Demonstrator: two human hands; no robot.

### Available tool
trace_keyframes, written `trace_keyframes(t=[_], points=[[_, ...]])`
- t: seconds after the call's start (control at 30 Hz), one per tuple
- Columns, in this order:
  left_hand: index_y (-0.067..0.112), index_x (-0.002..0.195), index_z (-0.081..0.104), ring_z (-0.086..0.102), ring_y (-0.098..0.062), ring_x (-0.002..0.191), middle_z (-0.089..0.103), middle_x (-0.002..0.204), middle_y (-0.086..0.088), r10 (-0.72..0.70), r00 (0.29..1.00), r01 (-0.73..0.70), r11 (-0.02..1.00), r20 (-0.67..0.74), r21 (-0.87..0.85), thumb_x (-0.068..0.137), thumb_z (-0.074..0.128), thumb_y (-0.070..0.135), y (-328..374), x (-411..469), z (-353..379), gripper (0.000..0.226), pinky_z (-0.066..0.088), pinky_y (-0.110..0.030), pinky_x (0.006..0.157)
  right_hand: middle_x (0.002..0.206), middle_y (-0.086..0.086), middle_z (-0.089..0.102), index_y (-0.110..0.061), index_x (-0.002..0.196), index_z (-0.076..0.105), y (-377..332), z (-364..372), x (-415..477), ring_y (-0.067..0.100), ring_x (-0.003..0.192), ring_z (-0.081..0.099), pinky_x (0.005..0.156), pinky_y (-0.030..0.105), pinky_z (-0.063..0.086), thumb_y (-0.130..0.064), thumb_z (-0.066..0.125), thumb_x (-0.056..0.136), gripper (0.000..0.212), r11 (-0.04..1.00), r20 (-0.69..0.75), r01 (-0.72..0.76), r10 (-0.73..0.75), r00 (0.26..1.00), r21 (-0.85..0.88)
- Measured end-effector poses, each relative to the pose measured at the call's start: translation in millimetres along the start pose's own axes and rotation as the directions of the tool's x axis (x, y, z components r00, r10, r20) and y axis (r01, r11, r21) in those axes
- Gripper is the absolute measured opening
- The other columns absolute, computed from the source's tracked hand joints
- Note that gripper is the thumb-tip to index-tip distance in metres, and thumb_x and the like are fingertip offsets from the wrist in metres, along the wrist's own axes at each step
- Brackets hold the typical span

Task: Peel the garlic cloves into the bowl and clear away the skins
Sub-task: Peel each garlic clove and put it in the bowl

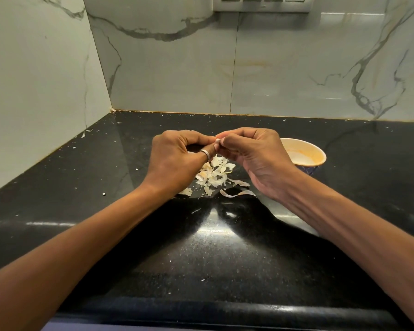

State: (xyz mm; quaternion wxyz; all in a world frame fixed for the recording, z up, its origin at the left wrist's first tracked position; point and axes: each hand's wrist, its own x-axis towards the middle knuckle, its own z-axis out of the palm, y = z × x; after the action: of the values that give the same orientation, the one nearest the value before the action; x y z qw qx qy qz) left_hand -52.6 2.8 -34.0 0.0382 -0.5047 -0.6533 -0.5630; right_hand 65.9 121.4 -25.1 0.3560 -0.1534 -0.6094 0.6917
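Peeling in progress; you have one item in hand.

- Garlic clove [217, 141]: pinched between your two hands, raised above the countertop [201, 259], mostly hidden by fingertips.
- Left hand [175, 161]: fingers and thumb curled onto the clove; ring [206, 154] on the thumb.
- Right hand [251, 156]: fingertips nipping the clove's other end, probably working at the skin.
- Skins [214, 175]: loose pile on the countertop directly below your hands, a few strips strayed toward you.
- Bowl [308, 155]: just beside your right hand and partly hidden behind it. The visible interior shows no cloves; the near part cannot be seen.
- Judged status: several cloves apparently stripped, going by the pile; this clove unfinished; skins not yet cleared.
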Motion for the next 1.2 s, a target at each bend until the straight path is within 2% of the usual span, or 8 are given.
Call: trace_keyframes(t=[0.13,0.27,0.4,0.53,0.73,0.87,1.03,1.2], points=[[0.023,0.099,0.079,0.072,-0.001,0.071,0.075,0.079,0.013,-0.001,1.0,0.001,1.0,-0.013,-0.017,0.085,0.081,0.02,1.2,-1.7,1.6,0.014,0.061,-0.028,0.069,0.085,0.019,0.072,0.007,0.085,0.073,0.7,1.1,-1.0,0.025,0.085,0.072,0.089,0.036,0.061,0.011,0.069,0.086,0.005,1.0,-0.02,-0.011,0.011,1.0,0.017],[0.02,0.098,0.08,0.075,-0.01,0.073,0.077,0.079,0.004,-0.04,0.999,0.039,0.996,-0.006,-0.078,0.085,0.081,0.018,1.5,0.2,2.7,0.013,0.064,-0.036,0.071,0.084,0.017,0.073,0.007,0.088,0.073,0.4,0.3,-1.7,0.022,0.082,0.073,0.085,0.031,0.062,0.011,0.067,0.088,0.007,0.999,-0.018,-0.003,0.004,1.0,0.037],[0.012,0.099,0.078,0.076,-0.015,0.077,0.077,0.085,-0.004,-0.141,0.99,0.14,0.968,0.009,-0.208,0.087,0.078,0.011,0.4,2.7,0.6,0.013,0.063,-0.033,0.076,0.091,0.02,0.075,0.009,0.095,0.073,-1.7,-0.1,-0.7,0.024,0.088,0.073,0.091,0.033,0.06,0.011,0.066,0.089,0.009,1.0,0.033,0.025,-0.025,0.999,-0.001],[0.008,0.101,0.077,0.077,-0.019,0.083,0.077,0.088,-0.009,-0.194,0.98,0.197,0.933,0.043,-0.3,0.089,0.075,0.009,0.4,3.7,0.8,0.012,0.062,-0.029,0.075,0.097,0.024,0.075,0.006,0.1,0.074,-5.0,-3.5,1.9,0.026,0.09,0.071,0.095,0.036,0.059,0.006,0.067,0.092,0.01,0.99,0.083,0.079,-0.069,0.994,-0.116],[0.006,0.106,0.075,0.075,-0.017,0.081,0.076,0.089,-0.008,-0.223,0.969,0.247,0.912,0.109,-0.327,0.092,0.071,0.009,2.9,3.5,1.6,0.015,0.062,-0.028,0.069,0.095,0.02,0.077,0.0,0.102,0.075,-4.2,-8.0,3.8,0.019,0.083,0.073,0.082,0.029,0.061,-0.004,0.072,0.094,0.01,0.934,0.108,0.165,-0.138,0.985,-0.316],[0.009,0.109,0.076,0.073,-0.014,0.086,0.076,0.093,-0.009,-0.237,0.962,0.269,0.907,0.135,-0.324,0.092,0.072,0.015,3.4,3.9,0.3,0.018,0.061,-0.028,0.067,0.087,0.014,0.076,0.0,0.103,0.074,-4.3,-9.9,3.5,0.012,0.075,0.069,0.07,0.023,0.056,-0.009,0.071,0.095,0.012,0.905,0.109,0.178,-0.147,0.983,-0.387],[0.01,0.113,0.075,0.074,-0.013,0.096,0.077,0.099,-0.004,-0.225,0.96,0.271,0.899,0.168,-0.343,0.088,0.075,0.014,7.4,4.1,-2.5,0.025,0.062,-0.028,0.065,0.09,0.013,0.076,-0.003,0.1,0.072,-5.3,-8.3,2.8,0.013,0.081,0.071,0.074,0.029,0.061,-0.007,0.071,0.094,0.007,0.933,0.121,0.128,-0.092,0.988,-0.337],[0.013,0.108,0.075,0.074,-0.013,0.092,0.077,0.096,-0.004,-0.236,0.96,0.273,0.903,0.149,-0.332,0.087,0.076,0.013,6.4,6.3,-4.3,0.021,0.062,-0.028,0.065,0.09,0.013,0.076,-0.003,0.102,0.071,-7.1,-6.9,2.3,0.011,0.073,0.071,0.068,0.022,0.057,-0.001,0.072,0.092,0.01,0.944,0.133,0.111,-0.072,0.988,-0.311]])
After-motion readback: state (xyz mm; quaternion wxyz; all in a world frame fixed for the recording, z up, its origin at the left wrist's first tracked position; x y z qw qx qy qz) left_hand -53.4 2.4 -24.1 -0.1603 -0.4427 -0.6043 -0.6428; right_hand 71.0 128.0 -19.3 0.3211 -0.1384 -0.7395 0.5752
